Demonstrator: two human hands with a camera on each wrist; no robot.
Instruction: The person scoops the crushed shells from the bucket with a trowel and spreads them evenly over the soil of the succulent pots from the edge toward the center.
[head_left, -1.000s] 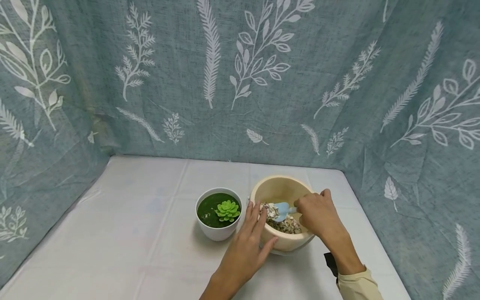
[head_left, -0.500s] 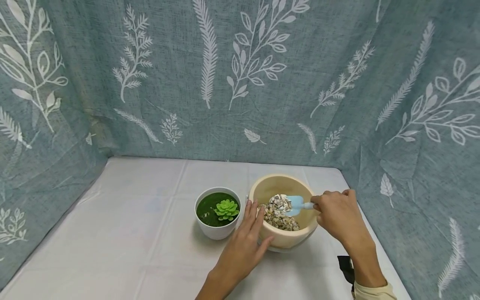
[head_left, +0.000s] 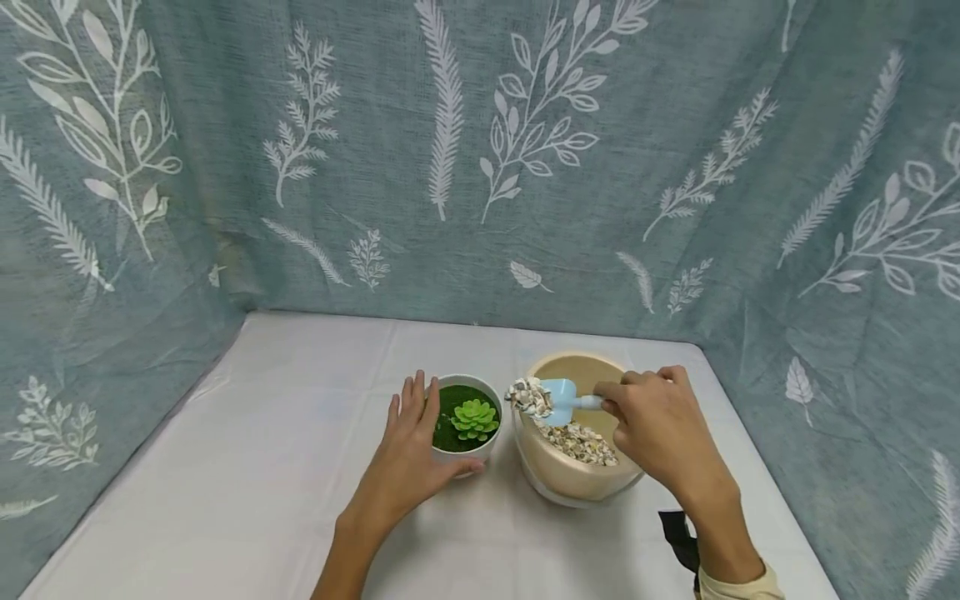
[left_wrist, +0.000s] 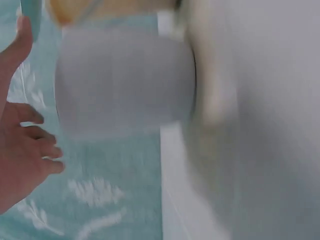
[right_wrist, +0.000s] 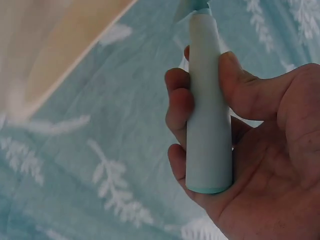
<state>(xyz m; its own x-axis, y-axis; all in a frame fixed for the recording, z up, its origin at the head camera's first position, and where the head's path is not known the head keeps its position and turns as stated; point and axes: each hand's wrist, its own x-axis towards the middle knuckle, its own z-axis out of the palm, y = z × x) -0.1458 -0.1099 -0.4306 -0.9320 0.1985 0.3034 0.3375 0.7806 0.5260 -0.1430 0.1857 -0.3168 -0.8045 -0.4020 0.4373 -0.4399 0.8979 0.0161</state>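
My right hand (head_left: pixel 660 425) grips the pale handle (right_wrist: pixel 207 105) of a small trowel with a light blue blade (head_left: pixel 560 403). Its blade carries a heap of mixed pebbles (head_left: pixel 530 397) above the near-left rim of a cream pot (head_left: pixel 551 471). More pebbles (head_left: pixel 583 444) lie inside that pot. To its left stands a white pot (head_left: pixel 471 451) with a green mossy top and a bright green succulent (head_left: pixel 474 419). My left hand (head_left: pixel 405 462) is at the white pot's left side, fingers extended and thumb in front; whether it touches is unclear. In the left wrist view, the white pot (left_wrist: pixel 125 82) is blurred.
White cloth (head_left: pixel 300 417) covers the table under both pots. Behind it and along both sides hangs a teal curtain (head_left: pixel 405 267) with white leaf prints. The two pots stand close together.
My left hand has moved from the cream pot's rim left to the white pot. The loaded trowel has risen from inside the cream pot and shifted left towards the white pot.
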